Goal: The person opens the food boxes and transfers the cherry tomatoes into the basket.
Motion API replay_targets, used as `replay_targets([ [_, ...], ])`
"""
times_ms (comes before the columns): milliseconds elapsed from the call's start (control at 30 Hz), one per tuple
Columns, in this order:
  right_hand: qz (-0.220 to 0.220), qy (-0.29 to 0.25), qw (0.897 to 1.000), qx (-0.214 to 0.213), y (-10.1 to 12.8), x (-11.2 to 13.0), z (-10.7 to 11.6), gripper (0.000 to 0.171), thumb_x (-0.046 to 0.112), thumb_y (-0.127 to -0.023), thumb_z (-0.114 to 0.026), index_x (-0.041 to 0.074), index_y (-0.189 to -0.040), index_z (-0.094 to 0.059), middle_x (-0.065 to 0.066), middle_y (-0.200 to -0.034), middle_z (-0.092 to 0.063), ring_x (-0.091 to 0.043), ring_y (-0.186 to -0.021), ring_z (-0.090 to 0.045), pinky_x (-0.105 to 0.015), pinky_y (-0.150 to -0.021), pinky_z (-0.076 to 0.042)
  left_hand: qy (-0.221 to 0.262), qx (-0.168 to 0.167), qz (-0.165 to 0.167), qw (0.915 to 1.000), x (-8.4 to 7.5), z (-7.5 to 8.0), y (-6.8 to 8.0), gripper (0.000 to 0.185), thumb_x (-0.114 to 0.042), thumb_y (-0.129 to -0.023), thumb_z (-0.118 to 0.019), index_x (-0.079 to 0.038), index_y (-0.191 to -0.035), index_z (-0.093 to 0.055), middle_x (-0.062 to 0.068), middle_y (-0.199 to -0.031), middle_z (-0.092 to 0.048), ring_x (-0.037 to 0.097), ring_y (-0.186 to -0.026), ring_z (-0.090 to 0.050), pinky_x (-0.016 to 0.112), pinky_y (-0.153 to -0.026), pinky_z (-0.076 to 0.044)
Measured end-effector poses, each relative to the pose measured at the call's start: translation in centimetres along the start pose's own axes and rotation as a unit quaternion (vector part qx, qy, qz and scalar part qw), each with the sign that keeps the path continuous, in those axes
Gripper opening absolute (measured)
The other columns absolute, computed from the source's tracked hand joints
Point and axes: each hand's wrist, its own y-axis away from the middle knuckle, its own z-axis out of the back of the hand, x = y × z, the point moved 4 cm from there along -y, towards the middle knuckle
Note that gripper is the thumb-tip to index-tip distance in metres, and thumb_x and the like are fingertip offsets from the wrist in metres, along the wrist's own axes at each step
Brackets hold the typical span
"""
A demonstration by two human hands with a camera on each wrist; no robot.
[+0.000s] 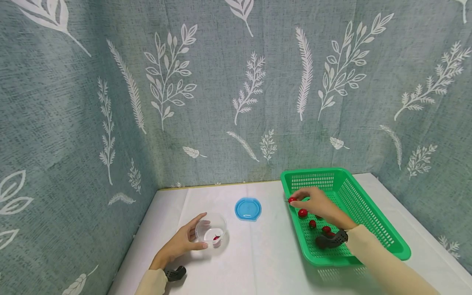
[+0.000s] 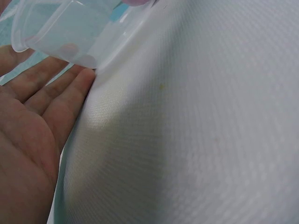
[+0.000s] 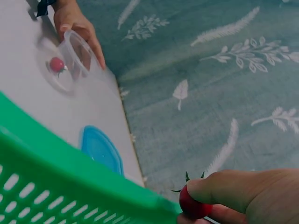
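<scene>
On the left of the table, my left hand [image 1: 184, 239] holds a clear plastic tub [image 1: 211, 225], its thumb at the near side and its fingers round the far side. A red cherry tomato [image 1: 216, 237] with a green stem lies at the tub's bottom. Over the left rim of a green basket [image 1: 368, 229], my right hand [image 1: 315, 205] pinches another cherry tomato [image 3: 194, 203] between thumb and fingers. Several more tomatoes, such as one loose tomato [image 1: 302, 213], lie in the basket; the right wrist partly hides some.
A blue lid [image 1: 248, 209] lies on the white tablecloth [image 1: 236, 262] between tub and basket. Patterned grey-green curtain [image 1: 217, 102] stands behind the table and at both sides. The basket has raised, slotted walls.
</scene>
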Motion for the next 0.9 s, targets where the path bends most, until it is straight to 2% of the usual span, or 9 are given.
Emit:
replay_targets([
  [67,-0.008,-0.016,1.0,0.001,0.2,-0.5,0.3,0.022,0.03,-0.095,-0.076,0.015,-0.112,-0.075,-0.007,-0.112,-0.066,-0.016,-0.068,-0.049,-0.031,-0.057,-0.043,0.002,-0.002,0.003,1.0,0.1,0.0,0.0,0.103,-0.018,-0.085,-0.088,-0.018,-0.165,-0.023,0.019,-0.167,-0.022,0.043,-0.15,-0.029,0.06,-0.117,-0.029],
  [167,-0.013,-0.027,1.0,-0.001,0.4,-1.1,0.7,0.024,0.029,-0.095,-0.077,0.013,-0.113,-0.075,-0.008,-0.111,-0.066,-0.018,-0.062,-0.044,-0.032,-0.053,-0.04,0.001,-0.005,0.004,1.0,0.2,0.1,0.0,0.104,-0.017,-0.084,-0.088,-0.018,-0.165,-0.023,0.019,-0.167,-0.025,0.041,-0.148,-0.032,0.059,-0.117,-0.03],
  [267,-0.01,-0.023,1.0,-0.004,0.7,-1.5,1.2,0.027,0.031,-0.095,-0.076,0.011,-0.114,-0.075,-0.008,-0.112,-0.067,-0.023,-0.083,-0.056,-0.036,-0.066,-0.047,-0.002,-0.005,0.002,1.0,0.2,0.1,0.0,0.103,-0.017,-0.085,-0.088,-0.018,-0.165,-0.023,0.019,-0.166,-0.026,0.042,-0.148,-0.033,0.059,-0.116,-0.03],
  [333,-0.011,-0.018,1.0,-0.005,0.9,-1.7,1.5,0.028,0.032,-0.095,-0.076,0.011,-0.115,-0.075,-0.007,-0.114,-0.068,-0.027,-0.099,-0.058,-0.039,-0.074,-0.05,-0.004,-0.006,0.001,1.0,0.1,0.0,0.0,0.103,-0.018,-0.085,-0.087,-0.017,-0.165,-0.023,0.02,-0.166,-0.025,0.044,-0.148,-0.032,0.06,-0.116,-0.03],
  [467,-0.008,0.002,1.0,-0.009,1.3,-2.2,2.2,0.029,0.032,-0.096,-0.075,0.012,-0.116,-0.074,-0.007,-0.117,-0.069,-0.031,-0.111,-0.06,-0.041,-0.081,-0.052,-0.005,-0.006,0.003,1.0,0.0,-0.1,0.1,0.104,-0.019,-0.084,-0.088,-0.018,-0.165,-0.023,0.02,-0.167,-0.023,0.044,-0.149,-0.03,0.06,-0.116,-0.03],
  [600,-0.006,0.028,0.999,-0.02,1.8,-2.7,2.9,0.028,0.029,-0.096,-0.076,0.01,-0.116,-0.075,-0.009,-0.115,-0.069,-0.03,-0.106,-0.061,-0.041,-0.076,-0.054,-0.002,-0.006,0.001,1.0,0.0,0.0,0.1,0.104,-0.018,-0.084,-0.088,-0.019,-0.165,-0.024,0.018,-0.167,-0.025,0.042,-0.149,-0.031,0.059,-0.117,-0.029],
  [900,-0.028,0.038,0.999,-0.014,2.5,-4.5,4.0,0.027,0.023,-0.095,-0.076,0.004,-0.114,-0.073,-0.011,-0.108,-0.07,-0.03,-0.094,-0.065,-0.046,-0.07,-0.059,-0.002,-0.009,0.0,1.0,0.0,0.0,0.1,0.105,-0.019,-0.082,-0.089,-0.02,-0.165,-0.025,0.017,-0.166,-0.026,0.041,-0.148,-0.032,0.058,-0.117,-0.03],
])
